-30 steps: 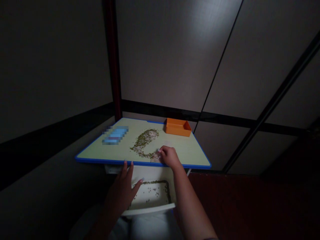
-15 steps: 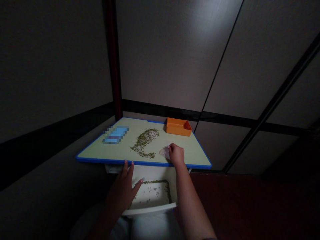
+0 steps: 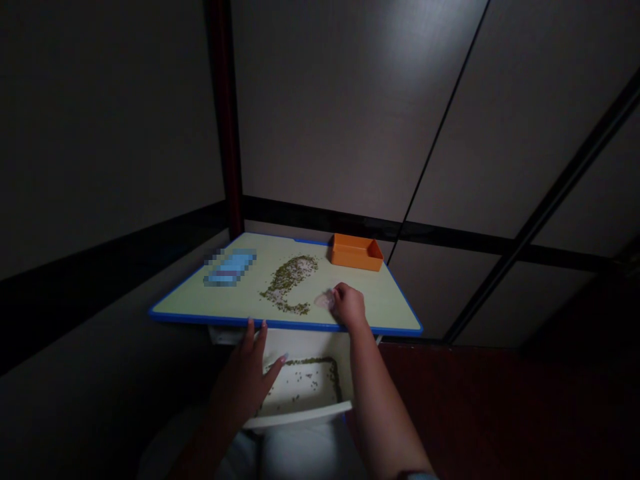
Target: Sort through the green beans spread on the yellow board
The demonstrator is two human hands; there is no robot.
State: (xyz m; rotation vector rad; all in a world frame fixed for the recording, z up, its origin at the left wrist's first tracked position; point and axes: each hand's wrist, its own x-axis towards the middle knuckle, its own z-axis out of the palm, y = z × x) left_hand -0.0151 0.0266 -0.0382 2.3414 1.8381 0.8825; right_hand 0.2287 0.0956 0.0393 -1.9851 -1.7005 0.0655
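Note:
My right hand (image 3: 349, 307) is closed on a small see-through piece (image 3: 325, 301), perhaps of plastic, low over the table's right half. Its exact kind cannot be made out. To the left of it lies a curved spread of small green beans (image 3: 285, 283) mixed with pale grains. At the front edge of the table (image 3: 245, 303), my left hand (image 3: 253, 367) rests with fingers spread and nothing in it. Its fingertips touch the blue rim. Below, a white open drawer (image 3: 300, 419) holds more green beans along its inner edges and scattered over its bottom.
An orange open box (image 3: 357, 257) stands at the back right of the table. A blurred light-blue flat object (image 3: 231, 268) lies on the left. Dark wall panels (image 3: 325, 120) rise close behind, with a reddish floor (image 3: 465, 400) to the right.
My right hand has shifted slightly left with the see-through piece, nearer to the beans. The left hand stays at the table edge.

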